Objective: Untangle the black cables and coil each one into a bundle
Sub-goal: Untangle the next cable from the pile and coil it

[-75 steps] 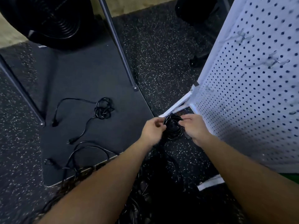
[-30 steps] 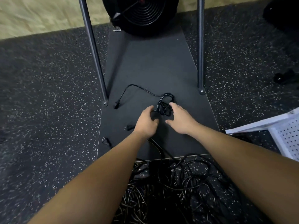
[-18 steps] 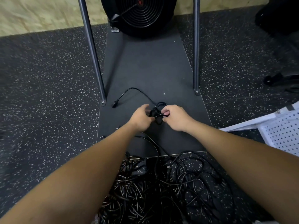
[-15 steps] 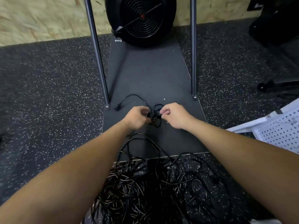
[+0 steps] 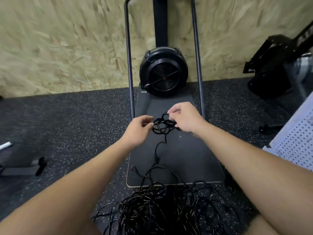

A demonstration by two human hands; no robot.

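Cable (image 5: pixel 163 126) hangs knotted at frame centre between both hands, above the mat (image 5: pixel 183 155). Right hand (image 5: pixel 185 118) pinches the knot's upper loops in curled fingers, while the left hand (image 5: pixel 138 131) curls its fingertips at the knot's left edge; actual grip there is unclear. One tail drops toward the pile (image 5: pixel 169 211) at lower centre.
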